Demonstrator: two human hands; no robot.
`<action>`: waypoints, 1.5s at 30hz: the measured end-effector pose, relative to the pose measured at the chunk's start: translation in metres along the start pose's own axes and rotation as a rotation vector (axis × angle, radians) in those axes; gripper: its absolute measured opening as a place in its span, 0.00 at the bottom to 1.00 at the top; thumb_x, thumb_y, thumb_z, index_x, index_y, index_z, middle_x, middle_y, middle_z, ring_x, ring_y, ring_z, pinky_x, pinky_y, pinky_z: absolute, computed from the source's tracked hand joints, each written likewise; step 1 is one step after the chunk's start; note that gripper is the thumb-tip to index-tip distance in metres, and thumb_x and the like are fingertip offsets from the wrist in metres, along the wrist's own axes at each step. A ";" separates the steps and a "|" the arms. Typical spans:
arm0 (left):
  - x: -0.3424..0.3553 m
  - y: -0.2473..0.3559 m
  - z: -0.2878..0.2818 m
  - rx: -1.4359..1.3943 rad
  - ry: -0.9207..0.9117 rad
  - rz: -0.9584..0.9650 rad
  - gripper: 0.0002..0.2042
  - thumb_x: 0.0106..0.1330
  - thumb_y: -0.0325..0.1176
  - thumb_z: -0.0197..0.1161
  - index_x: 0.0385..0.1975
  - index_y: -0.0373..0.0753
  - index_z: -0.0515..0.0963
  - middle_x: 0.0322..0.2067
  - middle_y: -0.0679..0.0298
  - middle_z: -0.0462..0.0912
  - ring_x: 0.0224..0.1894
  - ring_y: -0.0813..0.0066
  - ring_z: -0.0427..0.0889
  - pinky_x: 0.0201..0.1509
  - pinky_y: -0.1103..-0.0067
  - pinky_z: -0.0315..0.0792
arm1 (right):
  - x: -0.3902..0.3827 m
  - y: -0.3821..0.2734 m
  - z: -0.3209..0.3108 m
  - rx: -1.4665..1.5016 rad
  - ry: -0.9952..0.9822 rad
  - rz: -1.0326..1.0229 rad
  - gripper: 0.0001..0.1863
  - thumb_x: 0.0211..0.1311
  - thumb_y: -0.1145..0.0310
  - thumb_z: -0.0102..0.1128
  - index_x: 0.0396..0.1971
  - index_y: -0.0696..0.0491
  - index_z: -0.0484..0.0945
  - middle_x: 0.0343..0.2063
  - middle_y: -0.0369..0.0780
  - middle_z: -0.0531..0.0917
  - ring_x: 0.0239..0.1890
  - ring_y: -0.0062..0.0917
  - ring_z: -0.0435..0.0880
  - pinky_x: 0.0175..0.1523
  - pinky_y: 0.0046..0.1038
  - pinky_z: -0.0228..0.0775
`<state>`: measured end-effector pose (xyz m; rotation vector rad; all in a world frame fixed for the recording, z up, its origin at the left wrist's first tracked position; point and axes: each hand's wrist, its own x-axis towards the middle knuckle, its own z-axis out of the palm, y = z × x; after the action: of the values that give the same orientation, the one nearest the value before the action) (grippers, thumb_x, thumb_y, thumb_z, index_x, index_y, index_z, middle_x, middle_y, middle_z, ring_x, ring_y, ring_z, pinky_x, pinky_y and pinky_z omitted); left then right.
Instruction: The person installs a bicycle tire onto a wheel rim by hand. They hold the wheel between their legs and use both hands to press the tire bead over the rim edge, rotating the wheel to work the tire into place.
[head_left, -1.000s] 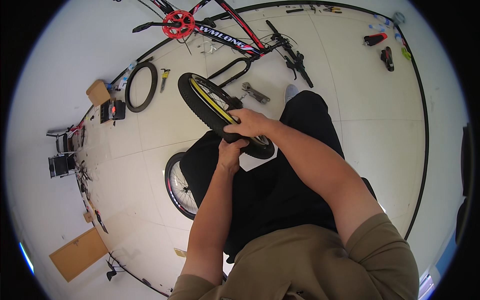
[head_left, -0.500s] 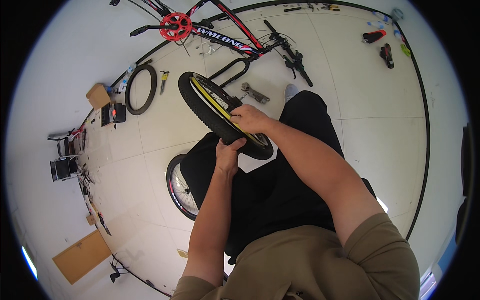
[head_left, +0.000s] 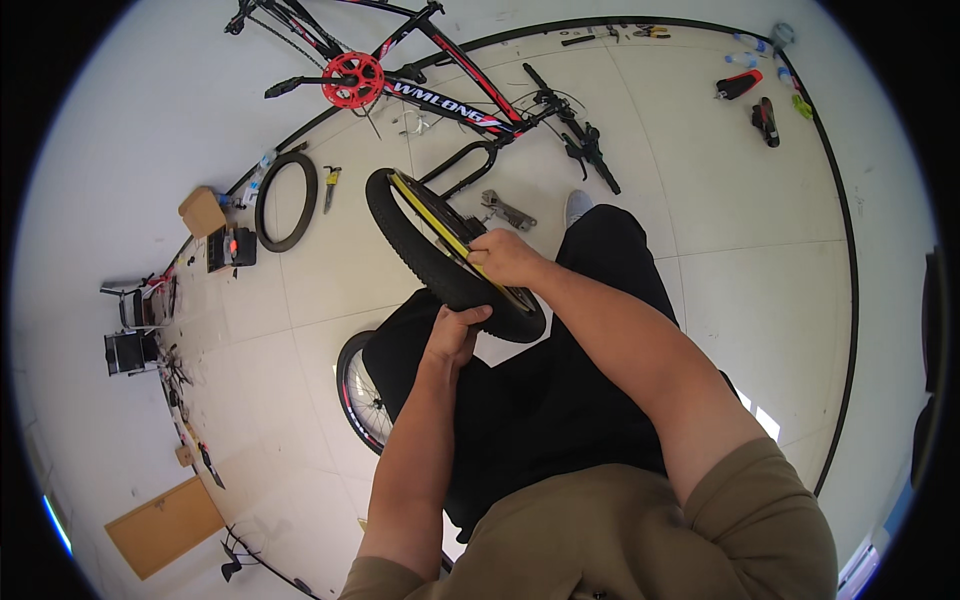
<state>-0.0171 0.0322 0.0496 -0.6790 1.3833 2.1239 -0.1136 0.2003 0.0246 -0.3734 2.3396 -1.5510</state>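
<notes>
A bicycle wheel stands tilted in front of my knees, its black knobbly tire hanging partly off the rim. A yellow rim strip shows along the gap between tire and rim. My left hand grips the tire from below, thumb laid over its tread. My right hand is closed at the rim's edge, by the yellow strip; its fingertips are partly hidden, and I cannot make out what lies between them. The wheel's hub and sprockets are mostly covered by my right hand.
Beyond the wheel lies a black and red bicycle frame with its handlebar. A metal tool rests near my shoe. To the left are a loose tire and a cardboard box. Another wheel lies by my left leg.
My view has tilted slightly, so the whole scene sits lower. The gap between tire and rim looks wider at the upper left. Both hands keep their places on the wheel.
</notes>
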 end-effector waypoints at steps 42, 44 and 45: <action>-0.001 0.003 0.005 -0.059 -0.079 -0.036 0.26 0.58 0.18 0.73 0.58 0.37 0.78 0.53 0.64 0.85 0.58 0.65 0.81 0.69 0.69 0.68 | 0.001 -0.012 -0.004 0.072 -0.042 0.236 0.14 0.65 0.60 0.64 0.36 0.56 0.87 0.36 0.54 0.87 0.43 0.49 0.87 0.50 0.43 0.78; 0.000 0.002 0.001 -0.083 -0.071 -0.028 0.26 0.57 0.18 0.73 0.58 0.37 0.78 0.53 0.64 0.85 0.58 0.65 0.81 0.69 0.69 0.68 | 0.005 -0.010 0.000 0.050 -0.039 0.185 0.14 0.65 0.60 0.64 0.36 0.56 0.88 0.37 0.54 0.87 0.43 0.50 0.86 0.51 0.43 0.78; 0.003 0.001 -0.001 -0.095 -0.073 -0.028 0.26 0.57 0.18 0.73 0.58 0.37 0.78 0.53 0.64 0.85 0.58 0.66 0.81 0.69 0.70 0.68 | 0.006 -0.009 0.000 0.037 -0.032 0.164 0.14 0.65 0.60 0.64 0.36 0.56 0.88 0.37 0.54 0.87 0.44 0.50 0.86 0.51 0.44 0.78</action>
<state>-0.0199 0.0316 0.0480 -0.6467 1.2343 2.1807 -0.1187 0.1941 0.0325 -0.1906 2.2519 -1.4975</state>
